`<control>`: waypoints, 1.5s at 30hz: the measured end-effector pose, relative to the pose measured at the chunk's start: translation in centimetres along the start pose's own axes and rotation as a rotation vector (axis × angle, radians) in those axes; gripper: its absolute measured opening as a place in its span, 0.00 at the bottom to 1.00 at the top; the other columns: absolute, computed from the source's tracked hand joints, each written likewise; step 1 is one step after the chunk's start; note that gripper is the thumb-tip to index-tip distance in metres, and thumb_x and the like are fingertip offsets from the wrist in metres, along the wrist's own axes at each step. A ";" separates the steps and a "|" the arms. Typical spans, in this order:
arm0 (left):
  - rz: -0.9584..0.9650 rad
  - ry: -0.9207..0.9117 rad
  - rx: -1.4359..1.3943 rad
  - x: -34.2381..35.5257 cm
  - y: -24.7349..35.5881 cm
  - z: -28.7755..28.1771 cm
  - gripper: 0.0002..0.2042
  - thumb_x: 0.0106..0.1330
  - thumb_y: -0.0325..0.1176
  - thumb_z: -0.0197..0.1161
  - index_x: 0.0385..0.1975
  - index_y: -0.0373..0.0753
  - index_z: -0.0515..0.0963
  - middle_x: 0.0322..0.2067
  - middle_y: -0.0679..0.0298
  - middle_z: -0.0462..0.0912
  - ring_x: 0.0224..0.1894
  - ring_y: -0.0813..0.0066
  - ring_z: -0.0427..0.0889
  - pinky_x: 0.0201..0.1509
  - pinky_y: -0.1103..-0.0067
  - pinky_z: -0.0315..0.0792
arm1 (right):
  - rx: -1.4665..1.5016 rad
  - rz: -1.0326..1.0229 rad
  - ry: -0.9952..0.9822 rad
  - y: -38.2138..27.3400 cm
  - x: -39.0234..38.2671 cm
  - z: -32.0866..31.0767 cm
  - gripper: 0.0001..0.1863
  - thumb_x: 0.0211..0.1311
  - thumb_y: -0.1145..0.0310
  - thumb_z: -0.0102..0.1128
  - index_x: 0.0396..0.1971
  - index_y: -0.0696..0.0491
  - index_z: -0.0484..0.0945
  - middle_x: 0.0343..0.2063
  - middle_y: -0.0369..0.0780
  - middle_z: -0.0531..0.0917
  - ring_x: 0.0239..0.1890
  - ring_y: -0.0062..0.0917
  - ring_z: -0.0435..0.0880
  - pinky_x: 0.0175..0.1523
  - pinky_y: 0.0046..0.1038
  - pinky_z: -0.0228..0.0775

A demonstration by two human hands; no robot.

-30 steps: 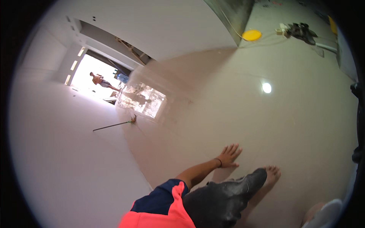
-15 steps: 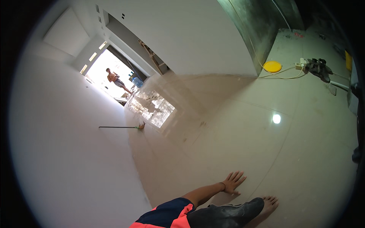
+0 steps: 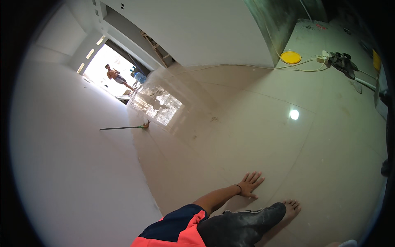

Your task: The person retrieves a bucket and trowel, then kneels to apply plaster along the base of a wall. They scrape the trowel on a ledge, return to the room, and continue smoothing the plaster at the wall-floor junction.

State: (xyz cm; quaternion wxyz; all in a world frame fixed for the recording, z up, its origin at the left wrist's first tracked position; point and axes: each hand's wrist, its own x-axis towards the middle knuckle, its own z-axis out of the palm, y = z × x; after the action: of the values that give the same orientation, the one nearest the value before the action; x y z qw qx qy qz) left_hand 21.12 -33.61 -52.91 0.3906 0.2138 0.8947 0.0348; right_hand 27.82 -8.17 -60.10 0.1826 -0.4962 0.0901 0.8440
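Note:
My left hand (image 3: 250,185) lies palm down on the glossy tiled floor (image 3: 230,144), its fingers spread and nothing in it. A dark band (image 3: 238,189) circles the wrist. Beside the hand is my bent leg in dusty dark trousers (image 3: 242,224), with my bare foot (image 3: 292,209) on the tiles. The sleeve (image 3: 175,224) is navy and bright coral. My right hand does not show. A pale grey thing (image 3: 349,243) just enters at the bottom edge, too little of it visible to name.
A broom (image 3: 123,128) leans against the left wall. Far back, a person (image 3: 117,76) stands in a bright doorway near a blue water jug (image 3: 140,77). At upper right are a yellow lid (image 3: 291,57), a power strip (image 3: 323,57) with a cable, and dark shoes (image 3: 342,64).
The view has shifted slightly, so the room appears higher and farther left. My left hand stays flat on the floor. The pale grey thing has come in at the bottom edge.

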 end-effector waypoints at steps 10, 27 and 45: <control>-0.002 0.003 0.016 0.3 -0.4 0.6 0.58 0.60 0.71 0.59 0.80 0.51 0.29 0.79 0.50 0.20 0.79 0.48 0.16 0.78 0.49 0.19 | -0.009 -0.013 -0.003 -0.1 0.4 -0.1 0.35 0.69 0.42 0.53 0.70 0.44 0.63 0.65 0.41 0.65 0.62 0.29 0.62 0.66 0.42 0.54; -0.007 0.013 0.066 0.2 -0.5 0.6 0.58 0.60 0.73 0.57 0.80 0.52 0.29 0.79 0.50 0.21 0.80 0.46 0.18 0.78 0.47 0.22 | -0.059 -0.012 -0.010 0.0 0.4 -0.3 0.36 0.70 0.41 0.50 0.71 0.44 0.60 0.68 0.41 0.61 0.65 0.30 0.56 0.69 0.41 0.48; -0.023 -0.001 0.050 0.3 -0.6 0.8 0.58 0.60 0.71 0.59 0.79 0.54 0.27 0.79 0.53 0.19 0.80 0.50 0.17 0.78 0.49 0.22 | 0.022 0.008 -0.028 0.3 0.4 -0.2 0.37 0.71 0.41 0.47 0.73 0.44 0.56 0.71 0.40 0.56 0.69 0.30 0.50 0.72 0.41 0.42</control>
State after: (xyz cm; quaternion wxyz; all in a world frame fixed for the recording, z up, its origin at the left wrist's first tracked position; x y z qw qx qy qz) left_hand 21.33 -34.10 -53.76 0.3859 0.2133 0.8975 0.0080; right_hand 27.74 -8.41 -60.55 0.1858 -0.4821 0.0987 0.8505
